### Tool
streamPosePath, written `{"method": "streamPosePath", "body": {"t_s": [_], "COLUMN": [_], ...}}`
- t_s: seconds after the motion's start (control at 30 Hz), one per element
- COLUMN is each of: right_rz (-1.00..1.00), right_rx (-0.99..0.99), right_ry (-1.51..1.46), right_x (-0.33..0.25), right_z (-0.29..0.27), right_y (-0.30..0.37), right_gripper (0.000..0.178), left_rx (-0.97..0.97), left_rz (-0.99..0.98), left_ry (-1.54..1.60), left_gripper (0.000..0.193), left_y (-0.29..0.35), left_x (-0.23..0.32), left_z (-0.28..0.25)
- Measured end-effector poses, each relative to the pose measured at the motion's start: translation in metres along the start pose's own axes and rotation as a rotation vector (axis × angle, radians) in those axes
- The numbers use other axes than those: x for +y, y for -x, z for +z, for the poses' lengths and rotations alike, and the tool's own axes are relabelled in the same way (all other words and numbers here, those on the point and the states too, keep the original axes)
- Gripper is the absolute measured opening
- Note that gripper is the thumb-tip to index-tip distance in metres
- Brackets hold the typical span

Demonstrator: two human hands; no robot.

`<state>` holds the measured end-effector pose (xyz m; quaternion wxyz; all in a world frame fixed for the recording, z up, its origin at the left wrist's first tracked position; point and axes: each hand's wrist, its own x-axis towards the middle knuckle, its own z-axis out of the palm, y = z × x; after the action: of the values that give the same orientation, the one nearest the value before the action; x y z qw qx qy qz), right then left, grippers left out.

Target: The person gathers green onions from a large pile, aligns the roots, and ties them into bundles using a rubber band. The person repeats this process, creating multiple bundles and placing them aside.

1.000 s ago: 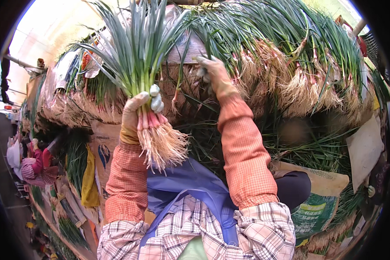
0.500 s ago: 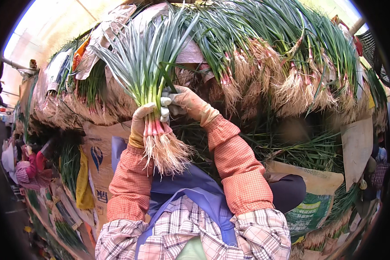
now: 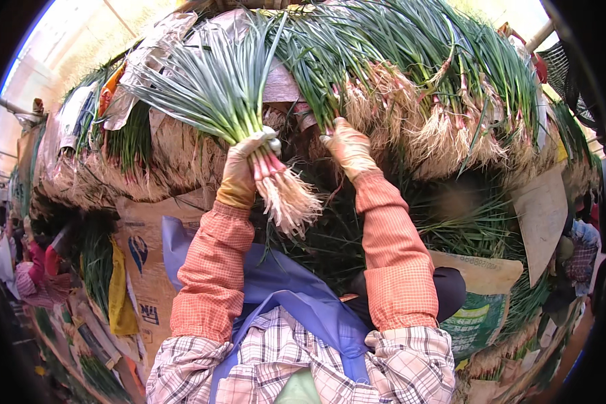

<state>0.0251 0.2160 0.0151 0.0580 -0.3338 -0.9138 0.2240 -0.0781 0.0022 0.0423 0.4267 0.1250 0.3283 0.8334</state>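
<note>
My gloved left hand is closed around a thick bunch of spring onions. Their green leaves fan up and to the left, and the pinkish bulbs and pale roots hang out below the fist to the right. On the right, my gloved right hand is at the front edge of a large heap of spring onions. Its fingers are closed on the bulb end of some stalks there, and the palm hides part of them. Both gloves are pale and stained.
Pale sacking lies under and between the heaped stalks. Loose green leaves lie below the heap's front. A printed sack is at the right, and a brown sheet at the left. Another person sits at the far left.
My right hand has left the held bunch and moved up and right to the heap's edge, closing on stalks. The bunch in my left hand has tilted, its roots swinging right.
</note>
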Motion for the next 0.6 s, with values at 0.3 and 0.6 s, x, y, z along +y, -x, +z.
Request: {"method": "streamPosePath", "body": {"t_s": [0.3, 0.6], "right_rz": [0.028, -0.362], "right_rx": [-0.436, 0.205], "right_ry": [-1.108, -0.37], "right_x": [-0.027, -0.001], "right_z": [0.003, -0.039], "right_y": [0.019, 0.034], "right_gripper": [0.028, 0.03], "left_rx": [0.069, 0.014], "left_rz": [-0.041, -0.102], "left_ry": [-0.211, -0.141], "left_gripper": [0.02, 0.027], "left_y": [-0.021, -0.002], "left_x": [-0.052, -0.029], "left_z": [-0.017, -0.014]}}
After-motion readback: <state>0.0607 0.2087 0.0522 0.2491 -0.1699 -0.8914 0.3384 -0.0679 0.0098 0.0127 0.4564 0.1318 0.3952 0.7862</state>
